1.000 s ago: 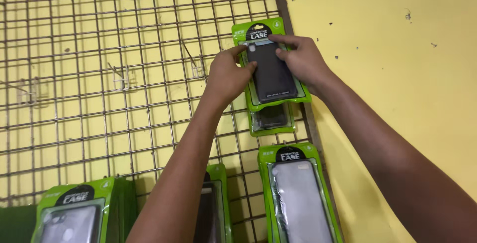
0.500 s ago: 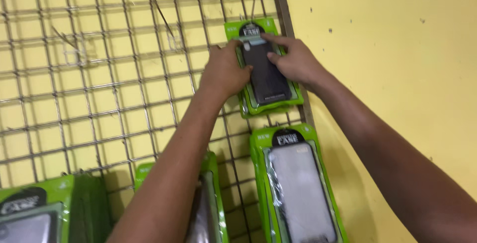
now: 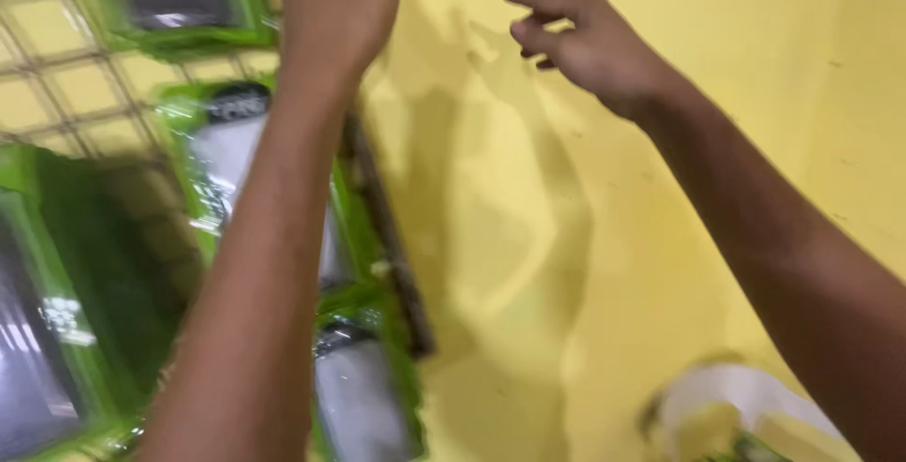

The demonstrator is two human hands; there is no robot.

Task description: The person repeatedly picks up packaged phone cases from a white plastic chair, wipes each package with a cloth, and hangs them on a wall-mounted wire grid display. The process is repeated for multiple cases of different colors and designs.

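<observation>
Against the yellow wall (image 3: 528,264), right hand (image 3: 590,42) hangs free, fingers loosely curled, grasping nothing. Left hand (image 3: 340,0) is raised at the grid (image 3: 57,94); grip unclear. Green packs (image 3: 231,151) hang beside its forearm.

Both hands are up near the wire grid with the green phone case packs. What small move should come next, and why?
Probably bring the right hand back left toward the wire grid. It hangs open and empty in front of the bare yellow wall, apart from every pack, while the left hand is raised at the grid's edge beside the green phone case packs. The picture is blurred, so this is uncertain.
</observation>
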